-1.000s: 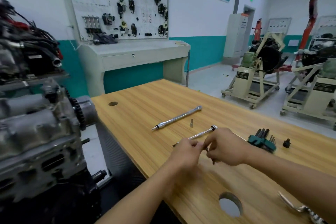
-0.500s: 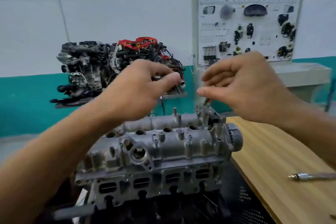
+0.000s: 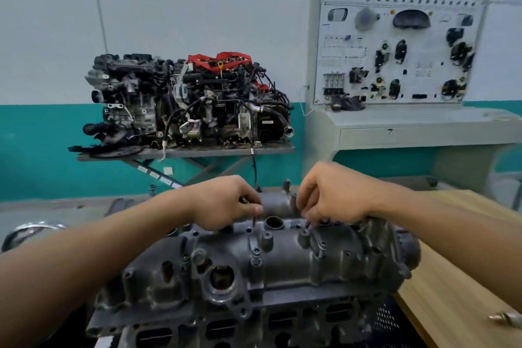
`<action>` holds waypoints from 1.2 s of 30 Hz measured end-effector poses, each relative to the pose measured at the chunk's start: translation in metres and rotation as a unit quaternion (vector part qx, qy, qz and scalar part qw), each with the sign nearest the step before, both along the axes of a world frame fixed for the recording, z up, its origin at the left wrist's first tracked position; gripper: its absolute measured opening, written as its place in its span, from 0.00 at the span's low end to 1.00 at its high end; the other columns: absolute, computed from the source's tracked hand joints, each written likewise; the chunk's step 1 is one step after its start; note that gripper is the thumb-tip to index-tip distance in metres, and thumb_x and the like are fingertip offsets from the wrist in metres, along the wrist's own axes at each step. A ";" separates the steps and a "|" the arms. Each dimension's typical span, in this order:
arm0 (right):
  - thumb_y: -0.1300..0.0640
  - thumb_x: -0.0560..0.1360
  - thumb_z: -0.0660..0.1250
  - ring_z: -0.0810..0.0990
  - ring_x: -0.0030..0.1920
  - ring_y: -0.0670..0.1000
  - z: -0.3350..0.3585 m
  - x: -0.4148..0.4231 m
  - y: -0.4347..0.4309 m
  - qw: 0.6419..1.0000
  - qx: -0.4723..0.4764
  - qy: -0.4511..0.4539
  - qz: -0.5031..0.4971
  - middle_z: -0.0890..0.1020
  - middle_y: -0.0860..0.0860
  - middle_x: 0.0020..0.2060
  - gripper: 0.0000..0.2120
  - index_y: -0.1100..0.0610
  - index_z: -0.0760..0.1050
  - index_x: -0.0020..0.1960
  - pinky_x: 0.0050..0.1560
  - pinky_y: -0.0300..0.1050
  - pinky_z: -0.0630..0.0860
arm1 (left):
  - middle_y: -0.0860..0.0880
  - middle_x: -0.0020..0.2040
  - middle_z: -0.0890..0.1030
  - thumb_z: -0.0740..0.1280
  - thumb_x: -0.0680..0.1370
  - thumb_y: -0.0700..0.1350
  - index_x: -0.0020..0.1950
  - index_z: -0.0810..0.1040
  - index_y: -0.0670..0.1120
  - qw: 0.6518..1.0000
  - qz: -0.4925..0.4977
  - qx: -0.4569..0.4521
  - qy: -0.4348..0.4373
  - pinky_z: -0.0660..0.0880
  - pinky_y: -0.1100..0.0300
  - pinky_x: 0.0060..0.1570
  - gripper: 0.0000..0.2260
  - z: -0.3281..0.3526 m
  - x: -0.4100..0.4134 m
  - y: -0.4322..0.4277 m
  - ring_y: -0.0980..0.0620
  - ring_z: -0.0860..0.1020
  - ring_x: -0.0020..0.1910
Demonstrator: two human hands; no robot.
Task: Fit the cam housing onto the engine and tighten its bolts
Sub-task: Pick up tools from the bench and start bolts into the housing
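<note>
cam housing (image 3: 282,260) sits on engine (image 3: 226,330), near centre | left hand (image 3: 226,202) pinches thin bolt (image 3: 253,220) upright at housing's far edge | right hand (image 3: 333,195) pinches second bolt (image 3: 308,224), mostly hidden | wooden table (image 3: 452,305) right

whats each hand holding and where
Left hand pinches a bolt by its head end, shank down. Right hand pinches what looks like another bolt, mostly hidden by its fingers.

The cam housing (image 3: 282,260) sits on the engine (image 3: 226,330); table (image 3: 466,277) to its right, training board (image 3: 395,51) behind
</note>
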State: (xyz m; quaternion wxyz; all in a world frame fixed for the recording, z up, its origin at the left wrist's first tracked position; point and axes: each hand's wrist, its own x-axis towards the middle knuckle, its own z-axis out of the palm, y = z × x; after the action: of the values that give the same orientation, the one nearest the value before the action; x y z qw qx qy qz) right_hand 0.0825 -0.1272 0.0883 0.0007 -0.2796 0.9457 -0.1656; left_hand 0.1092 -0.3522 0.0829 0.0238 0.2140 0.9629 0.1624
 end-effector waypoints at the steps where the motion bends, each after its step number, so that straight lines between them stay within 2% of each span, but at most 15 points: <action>1: 0.66 0.70 0.74 0.86 0.38 0.48 -0.001 -0.002 0.000 1.000 0.000 -0.001 0.000 0.87 0.51 0.35 0.06 0.58 0.85 0.45 0.45 0.48 0.84 | 0.63 0.36 0.81 0.64 0.83 0.51 0.51 0.84 0.51 1.000 -0.006 -0.008 -0.004 0.69 0.68 0.39 0.09 -0.004 -0.003 0.001 0.66 0.75 0.34; 3: 0.66 0.70 0.74 0.86 0.35 0.48 -0.003 -0.005 -0.004 1.000 -0.002 -0.003 -0.001 0.86 0.51 0.33 0.05 0.59 0.85 0.44 0.41 0.47 0.84 | 0.59 0.40 0.82 0.65 0.82 0.52 0.53 0.85 0.50 1.000 -0.007 -0.005 0.000 0.70 0.65 0.41 0.10 -0.010 -0.007 0.001 0.64 0.75 0.36; 6: 0.64 0.70 0.75 0.85 0.32 0.48 -0.007 -0.007 -0.012 1.000 0.007 -0.001 0.007 0.86 0.52 0.32 0.03 0.59 0.85 0.43 0.37 0.43 0.83 | 0.60 0.29 0.77 0.65 0.82 0.51 0.48 0.85 0.50 1.000 -0.006 0.021 0.004 0.66 0.71 0.32 0.10 -0.011 -0.008 -0.006 0.64 0.72 0.29; 8: 0.64 0.71 0.75 0.86 0.34 0.52 -0.008 -0.008 -0.016 1.000 0.000 -0.007 0.013 0.86 0.54 0.32 0.02 0.59 0.84 0.41 0.40 0.47 0.85 | 0.63 0.28 0.77 0.65 0.83 0.50 0.45 0.83 0.53 1.000 -0.009 0.025 0.008 0.66 0.72 0.32 0.10 -0.012 -0.006 -0.012 0.66 0.73 0.29; 11: 0.63 0.71 0.76 0.86 0.35 0.55 -0.007 -0.007 -0.019 1.000 -0.013 -0.024 0.015 0.86 0.55 0.32 0.03 0.58 0.83 0.41 0.43 0.53 0.85 | 0.58 0.35 0.82 0.66 0.82 0.49 0.46 0.85 0.48 0.999 -0.007 0.010 0.032 0.69 0.71 0.36 0.10 -0.017 -0.003 -0.018 0.65 0.74 0.32; 13: 0.62 0.72 0.76 0.86 0.35 0.54 -0.007 -0.005 -0.020 0.999 -0.023 -0.033 0.012 0.86 0.55 0.33 0.02 0.60 0.83 0.42 0.44 0.54 0.84 | 0.52 0.40 0.85 0.66 0.82 0.49 0.49 0.86 0.46 0.999 -0.006 0.003 0.045 0.73 0.65 0.43 0.10 -0.022 -0.002 -0.021 0.59 0.78 0.37; 15: 0.63 0.72 0.76 0.87 0.36 0.55 -0.007 -0.003 -0.019 0.998 -0.052 -0.048 0.003 0.86 0.56 0.34 0.02 0.62 0.83 0.43 0.44 0.53 0.84 | 0.53 0.44 0.86 0.67 0.82 0.49 0.50 0.86 0.48 0.998 -0.015 -0.017 0.052 0.76 0.59 0.49 0.09 -0.023 -0.001 -0.020 0.57 0.80 0.42; 18: 0.65 0.72 0.75 0.87 0.36 0.54 -0.008 -0.001 -0.017 0.993 -0.094 -0.067 -0.011 0.86 0.56 0.34 0.02 0.63 0.83 0.43 0.38 0.45 0.83 | 0.57 0.52 0.86 0.66 0.82 0.51 0.58 0.85 0.53 0.997 -0.030 -0.055 0.045 0.76 0.59 0.56 0.10 -0.022 -0.001 -0.017 0.59 0.81 0.50; 22: 0.62 0.72 0.77 0.87 0.36 0.51 -0.012 -0.001 -0.015 0.994 -0.095 -0.053 -0.017 0.86 0.53 0.34 0.02 0.59 0.84 0.42 0.41 0.47 0.84 | 0.58 0.60 0.83 0.65 0.82 0.50 0.65 0.81 0.57 0.995 -0.030 -0.096 0.021 0.74 0.59 0.61 0.12 -0.020 -0.002 -0.013 0.59 0.80 0.57; 25: 0.60 0.71 0.77 0.86 0.35 0.47 -0.014 -0.002 -0.014 0.996 -0.082 -0.029 -0.019 0.86 0.51 0.33 0.02 0.56 0.84 0.42 0.42 0.41 0.82 | 0.58 0.64 0.81 0.65 0.82 0.50 0.69 0.77 0.58 0.996 -0.033 -0.080 0.017 0.72 0.62 0.63 0.15 -0.020 -0.002 -0.014 0.60 0.78 0.61; 27: 0.60 0.71 0.77 0.86 0.34 0.46 -0.014 -0.003 -0.014 0.997 -0.074 -0.008 -0.024 0.86 0.49 0.32 0.04 0.53 0.84 0.41 0.44 0.41 0.82 | 0.58 0.60 0.81 0.66 0.82 0.52 0.66 0.78 0.57 0.998 -0.028 -0.048 0.028 0.72 0.66 0.57 0.13 -0.022 -0.001 -0.017 0.62 0.78 0.56; 29: 0.60 0.70 0.78 0.85 0.34 0.45 -0.015 -0.003 -0.015 0.997 -0.072 0.011 -0.029 0.86 0.49 0.32 0.06 0.51 0.83 0.39 0.44 0.41 0.82 | 0.59 0.50 0.81 0.67 0.81 0.53 0.59 0.79 0.56 0.998 -0.014 -0.024 0.054 0.69 0.74 0.44 0.08 -0.025 0.000 -0.019 0.67 0.76 0.45; 30: 0.60 0.70 0.78 0.85 0.34 0.45 -0.015 -0.003 -0.015 0.997 -0.071 0.021 -0.031 0.86 0.48 0.32 0.07 0.50 0.83 0.37 0.44 0.41 0.82 | 0.59 0.46 0.80 0.67 0.81 0.53 0.57 0.80 0.55 0.998 -0.005 -0.011 0.068 0.68 0.75 0.41 0.07 -0.026 0.000 -0.020 0.68 0.75 0.42; 33: 0.59 0.69 0.79 0.85 0.35 0.45 -0.017 -0.002 -0.016 0.997 -0.058 0.044 -0.033 0.86 0.48 0.33 0.10 0.49 0.82 0.34 0.45 0.43 0.83 | 0.60 0.40 0.79 0.66 0.82 0.51 0.53 0.82 0.53 0.991 0.027 0.025 0.132 0.68 0.73 0.38 0.06 -0.030 0.000 -0.018 0.67 0.75 0.38; 36: 0.56 0.70 0.79 0.85 0.37 0.45 -0.018 -0.001 -0.017 0.998 -0.017 0.051 -0.024 0.86 0.48 0.33 0.07 0.51 0.83 0.34 0.46 0.44 0.82 | 0.58 0.37 0.80 0.65 0.82 0.47 0.50 0.84 0.51 0.984 0.060 0.046 0.160 0.67 0.72 0.36 0.08 -0.034 0.000 -0.012 0.64 0.75 0.35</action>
State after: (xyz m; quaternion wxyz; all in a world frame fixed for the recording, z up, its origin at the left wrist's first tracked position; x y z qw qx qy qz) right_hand 0.0814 -0.1438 0.0705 -0.0560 -0.2646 0.9480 -0.1677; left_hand 0.1093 -0.3639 0.0485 -0.1503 0.1794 0.9570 0.1713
